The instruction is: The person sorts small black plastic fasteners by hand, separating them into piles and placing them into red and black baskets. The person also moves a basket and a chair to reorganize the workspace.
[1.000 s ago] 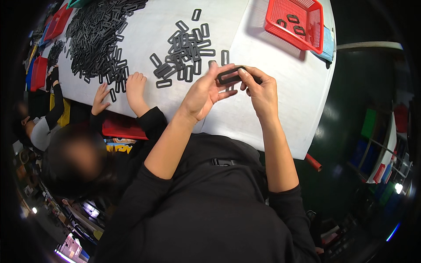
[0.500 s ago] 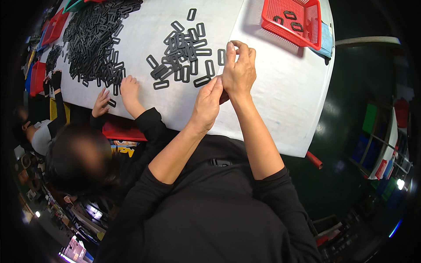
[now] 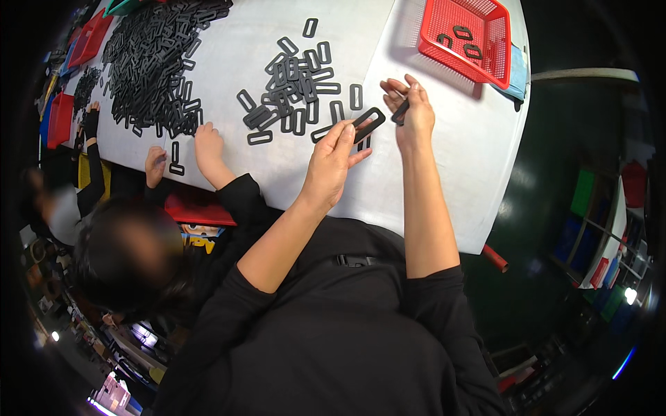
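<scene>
Between the thumb and fingers of my left hand (image 3: 329,165) is a black rectangular loop (image 3: 377,119), held slanted above the white table. My right hand (image 3: 417,119) is a short way to the right, closed on another black piece (image 3: 400,112), seen nearly edge-on; its full shape is hidden. Just beyond my left hand lies a loose heap of similar rectangular loops (image 3: 293,78), and one single loop (image 3: 356,97) rests beside it. Part of another dark loop shows below my left fingers; whether it is held I cannot tell.
A red mesh basket (image 3: 454,59) with a few black pieces stands at the far right of the white table (image 3: 444,187). To the left, a co-worker's hands (image 3: 209,147) are at a large pile of black loops (image 3: 149,73). Red trays (image 3: 90,40) line the far left.
My hands were together, hiding what they held; now they are apart. The right hand has moved right with a black piece, and the loop in my left hand shows.
</scene>
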Tool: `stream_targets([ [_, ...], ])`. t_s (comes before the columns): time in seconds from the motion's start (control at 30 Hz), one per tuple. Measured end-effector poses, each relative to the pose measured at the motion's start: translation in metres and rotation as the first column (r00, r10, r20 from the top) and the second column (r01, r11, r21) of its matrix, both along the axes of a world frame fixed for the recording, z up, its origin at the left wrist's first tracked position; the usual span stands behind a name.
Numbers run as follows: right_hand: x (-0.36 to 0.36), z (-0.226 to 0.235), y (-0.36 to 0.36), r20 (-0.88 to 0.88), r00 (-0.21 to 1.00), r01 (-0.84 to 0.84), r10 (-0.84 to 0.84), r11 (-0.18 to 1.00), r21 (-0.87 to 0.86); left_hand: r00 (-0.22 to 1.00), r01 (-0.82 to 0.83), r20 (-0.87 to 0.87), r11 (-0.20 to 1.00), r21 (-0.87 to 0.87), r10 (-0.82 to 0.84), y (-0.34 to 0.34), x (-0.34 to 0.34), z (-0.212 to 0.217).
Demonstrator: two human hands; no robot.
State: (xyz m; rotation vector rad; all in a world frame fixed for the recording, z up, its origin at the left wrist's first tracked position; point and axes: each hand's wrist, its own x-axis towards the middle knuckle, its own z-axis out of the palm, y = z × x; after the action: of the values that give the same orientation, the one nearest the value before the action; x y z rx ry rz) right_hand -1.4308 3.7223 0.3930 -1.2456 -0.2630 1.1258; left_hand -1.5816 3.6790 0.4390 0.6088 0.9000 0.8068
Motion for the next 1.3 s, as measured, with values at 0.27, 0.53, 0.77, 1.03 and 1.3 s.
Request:
stream_targets([
  [0.27,-0.041,-0.007,-0.006,0.425,0.835,-0.363,0.349,0.93,-0.05,0.999,-0.015,0.032,0.974,-0.226,0.023,0.015,0.005,-0.06],
  [0.53,-0.019,-0.022,-0.025,0.242,0.822,-0.396,0.516,0.822,-0.409,0.877,-0.47,-0.094,0.882,0.038,0.471,0.247,-0.066,-0.052],
  [0.77,0.006,-0.029,-0.041,0.229,0.875,-0.312,0.427,0.858,-0.408,0.838,-0.455,-0.179,0.841,0.293,0.516,0.37,-0.092,0.04],
  [1.03,0.014,-0.055,-0.061,0.196,0.898,-0.253,0.394,0.827,-0.502,0.425,0.684,-0.903,0.629,0.369,0.068,0.192,-0.001,-0.071],
  [1.3,0.009,-0.06,-0.053,0.225,0.895,-0.253,0.386,0.852,-0.458,0.237,0.741,-0.952,0.598,0.306,0.193,0.089,0.041,-0.115],
])
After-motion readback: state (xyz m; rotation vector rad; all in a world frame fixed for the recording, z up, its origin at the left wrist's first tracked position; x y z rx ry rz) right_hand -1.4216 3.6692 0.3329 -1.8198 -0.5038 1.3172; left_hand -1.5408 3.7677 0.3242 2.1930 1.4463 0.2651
